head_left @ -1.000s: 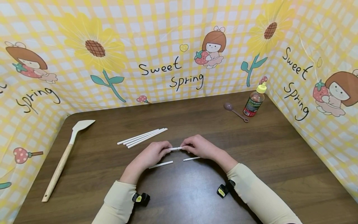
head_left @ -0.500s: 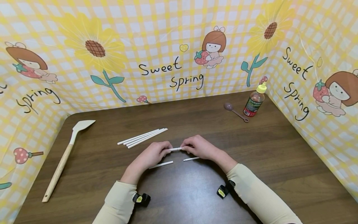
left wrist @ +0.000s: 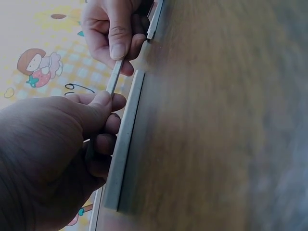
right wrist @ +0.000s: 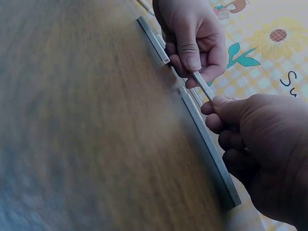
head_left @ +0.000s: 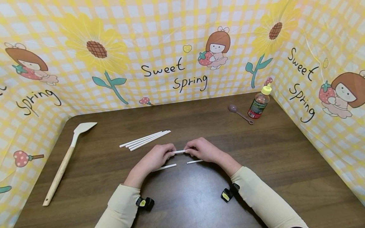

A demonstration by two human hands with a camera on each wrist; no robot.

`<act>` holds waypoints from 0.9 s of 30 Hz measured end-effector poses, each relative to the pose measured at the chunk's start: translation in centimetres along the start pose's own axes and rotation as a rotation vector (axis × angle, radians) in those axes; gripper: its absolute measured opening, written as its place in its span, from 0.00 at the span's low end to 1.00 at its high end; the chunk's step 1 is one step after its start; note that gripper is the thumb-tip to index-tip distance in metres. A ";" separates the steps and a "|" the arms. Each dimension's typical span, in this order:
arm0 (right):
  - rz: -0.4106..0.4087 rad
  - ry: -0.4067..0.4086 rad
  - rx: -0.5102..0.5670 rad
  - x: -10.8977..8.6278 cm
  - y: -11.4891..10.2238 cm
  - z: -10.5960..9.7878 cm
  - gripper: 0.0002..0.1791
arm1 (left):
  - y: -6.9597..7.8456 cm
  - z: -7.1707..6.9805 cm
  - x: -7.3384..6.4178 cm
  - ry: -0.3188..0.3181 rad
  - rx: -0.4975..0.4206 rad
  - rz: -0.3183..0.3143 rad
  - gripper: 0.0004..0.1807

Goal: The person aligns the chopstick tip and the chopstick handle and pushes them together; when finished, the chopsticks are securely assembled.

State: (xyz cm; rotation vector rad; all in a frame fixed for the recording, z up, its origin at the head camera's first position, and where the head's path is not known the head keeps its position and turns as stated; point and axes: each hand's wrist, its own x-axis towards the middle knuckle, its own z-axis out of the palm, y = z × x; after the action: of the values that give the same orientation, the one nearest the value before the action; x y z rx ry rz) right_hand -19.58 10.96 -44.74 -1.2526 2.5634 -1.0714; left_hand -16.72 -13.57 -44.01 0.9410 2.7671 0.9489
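My left hand [head_left: 158, 155] pinches one end of a thin white stick [head_left: 179, 152] between thumb and fingers. The other end is pinched by my right hand [head_left: 203, 149], so that only a short stretch shows between the two sets of fingertips. In the left wrist view this stretch [left wrist: 115, 77] runs straight from hand to hand. Nearer the body, a second white stick [head_left: 166, 167] lies on the table below my left hand. A third white stick [head_left: 194, 161], with a narrower tip, lies below my right hand, its far end hidden there.
Several white sticks [head_left: 145, 140] lie in a loose bundle beyond my left hand. A spatula with a wooden handle [head_left: 61, 171] lies at the left. A brownish spoon [head_left: 240, 114] and a yellow-capped bottle [head_left: 258, 104] are at the back right, near the patterned cloth [head_left: 162, 85].
A small gap or notch visible in the stick between my fingertips has narrowed, and the stretch now looks nearly continuous. Both hands keep almost the same place.
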 end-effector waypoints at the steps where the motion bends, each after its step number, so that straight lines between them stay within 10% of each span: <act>1: 0.002 -0.002 0.001 0.0 0.0 0.0 0.05 | 0.0 0.0 0.0 -0.001 -0.002 -0.003 0.03; 27: 0.060 0.003 0.028 0.1 0.0 0.1 0.05 | -0.1 -0.2 -0.1 -0.003 -0.025 -0.055 0.05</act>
State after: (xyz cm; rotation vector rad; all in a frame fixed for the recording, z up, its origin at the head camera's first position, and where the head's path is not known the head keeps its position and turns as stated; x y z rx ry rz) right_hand -19.62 10.86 -44.80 -1.1603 2.5616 -1.0939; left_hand -16.71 -13.73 -43.93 0.8578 2.7561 0.9707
